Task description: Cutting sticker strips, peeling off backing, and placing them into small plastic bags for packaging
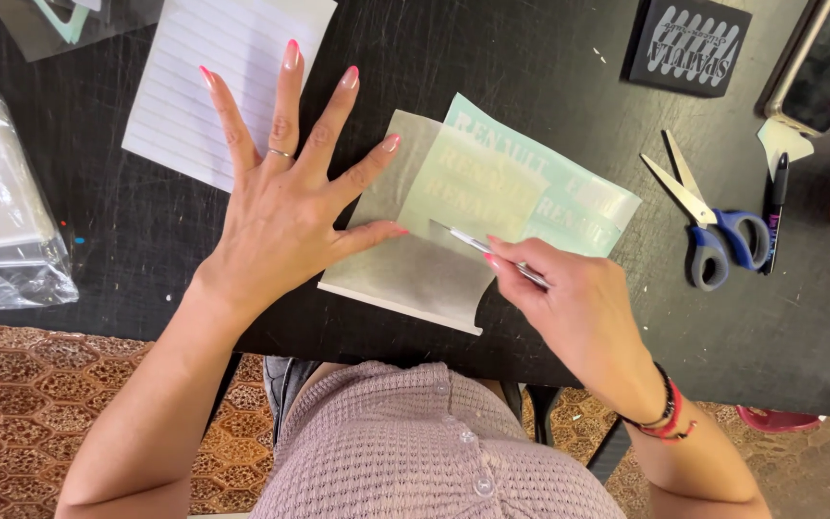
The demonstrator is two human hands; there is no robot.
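Black table [549, 58], patterned floor below. Clear bag [2, 192] at left edge, holds pale folded material. Left hand [285, 207] flat, fingers spread, thumb pinning grey sheet [405, 274]. Right hand [578, 308] closed around thin metal tool [477, 245], tip on mint vinyl sheet [530, 183] with white lettering, table centre. Scissors [713, 226], pen [775, 211], lined paper [213, 67] nearby.

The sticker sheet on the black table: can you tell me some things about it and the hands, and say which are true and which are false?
1. The left hand lies flat with fingers spread. True.
2. The right hand holds blue-handled scissors. False: it holds a thin silver pointed tool; the blue-handled scissors lie on the black table.
3. The tool's tip touches the pale green sticker sheet. True.
4. The white lined paper covers the sheet. False: it lies apart.
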